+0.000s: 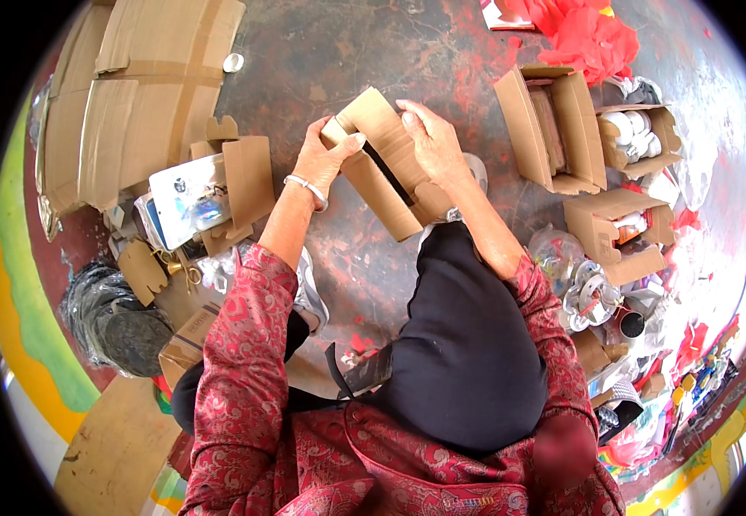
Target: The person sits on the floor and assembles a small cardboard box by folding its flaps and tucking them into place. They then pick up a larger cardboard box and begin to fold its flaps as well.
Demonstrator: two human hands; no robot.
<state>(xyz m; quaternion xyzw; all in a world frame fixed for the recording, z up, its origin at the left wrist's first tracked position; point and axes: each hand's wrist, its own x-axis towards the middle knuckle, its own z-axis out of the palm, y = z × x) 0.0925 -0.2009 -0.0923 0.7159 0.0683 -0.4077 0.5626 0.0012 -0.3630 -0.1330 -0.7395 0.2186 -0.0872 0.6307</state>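
A small brown cardboard box [381, 206] is tilted between my hands, its opening turned up and a flap standing at the far end. Inside, a dark strip shows along one wall; I cannot tell whether it is contents or shadow. My left hand [325, 155], with a bangle at the wrist, grips the box's left corner, thumb over the edge. Along the right wall lies my right hand [435, 142], its fingertips near the far flap and its grip partly hidden. Both hands are above the grey, red-stained floor [356, 284], in front of my knees.
Large flattened cartons [153, 103] lie far left. Nearer is an open box [248, 185] with a white packet [188, 202], beside gold-handled scissors [190, 273]. At right stand an open box [519, 129], a box of white items [631, 133] and another box [601, 228]. Red sheeting [592, 43] lies beyond.
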